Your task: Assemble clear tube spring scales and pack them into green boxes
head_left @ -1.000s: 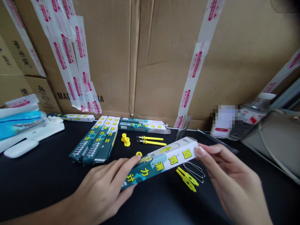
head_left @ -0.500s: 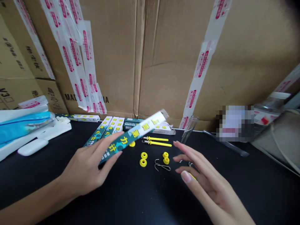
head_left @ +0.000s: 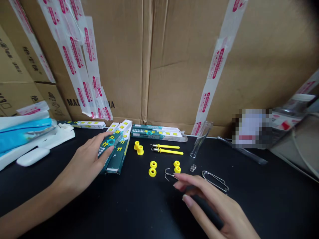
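My left hand (head_left: 83, 164) lies on a row of green-and-white boxes (head_left: 117, 156) on the black table (head_left: 129, 205). Its thumb and fingers are closed round the nearest box (head_left: 107, 143), which rests on that row. My right hand (head_left: 209, 207) hovers low with its fingers stretched out and holds nothing. Its fingertips are just beside a small metal hook (head_left: 169, 174). Around the hook lie yellow rings (head_left: 152, 168), yellow caps (head_left: 176, 167), two yellow rods (head_left: 166, 149), a tiny spring (head_left: 193, 168), a clear tube (head_left: 200, 139) and bent wire clips (head_left: 215, 181).
Taped cardboard cartons (head_left: 174, 66) wall off the back. More green boxes (head_left: 157, 132) lie along their foot. At the left are a blue packet (head_left: 22, 132) and a white oval case (head_left: 31, 156). At the right edge sit a blurred-out item (head_left: 251, 127) and a grey bag (head_left: 299, 146).
My left hand carried the green box from mid-air down and left onto the row of boxes. My right hand let go of it and dropped toward the small parts.
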